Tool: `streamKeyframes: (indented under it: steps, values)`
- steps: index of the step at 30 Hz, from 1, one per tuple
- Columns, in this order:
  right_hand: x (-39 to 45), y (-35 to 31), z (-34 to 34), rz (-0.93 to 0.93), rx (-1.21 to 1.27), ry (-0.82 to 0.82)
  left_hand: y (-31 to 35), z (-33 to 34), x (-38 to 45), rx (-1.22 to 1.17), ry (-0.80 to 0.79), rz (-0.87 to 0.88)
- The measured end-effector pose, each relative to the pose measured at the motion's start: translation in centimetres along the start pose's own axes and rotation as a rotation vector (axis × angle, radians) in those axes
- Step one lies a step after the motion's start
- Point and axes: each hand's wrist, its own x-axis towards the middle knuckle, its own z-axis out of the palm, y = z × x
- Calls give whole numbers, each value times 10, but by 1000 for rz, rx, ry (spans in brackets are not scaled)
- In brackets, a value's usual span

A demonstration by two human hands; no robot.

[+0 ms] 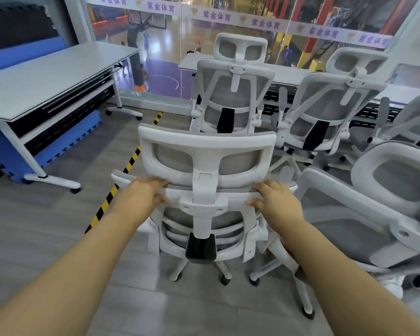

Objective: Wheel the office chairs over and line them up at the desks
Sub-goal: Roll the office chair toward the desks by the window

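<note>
Five white office chairs are showing: one (205, 190) nearest the camera, one (233, 93) ahead of it, one (330, 103) to its right, one (412, 117) at the right edge, one (378, 204) at lower right. Two tables are standing, left (46, 76) and far (286, 73). Two hands, left (141, 195) and right (277, 202), are showing.

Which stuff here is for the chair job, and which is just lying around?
For the job: held chair, left hand, right hand, parked chairs, far desk, left desk.

Just there: blue mats, striped floor tape, glass wall.
</note>
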Motion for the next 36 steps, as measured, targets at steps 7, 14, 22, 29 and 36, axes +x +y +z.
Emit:
streamKeyframes:
  steps: [7, 14, 22, 29, 36]
  values:
    - [43, 20, 2, -2, -35, 30, 5, 4, 59, -55, -12, 19]
    - [86, 42, -2, 44, 25, 56, 16, 13, 113, -9, -17, 60]
    - [137, 65, -7, 117, 57, -5, 32, 22, 176, 15, -48, 115]
    - [168, 83, -11, 111, 75, 22, 46, 26, 207, 48, -57, 111]
    - [188, 102, -13, 81, 85, -19, 63, 27, 217, -18, -85, 39]
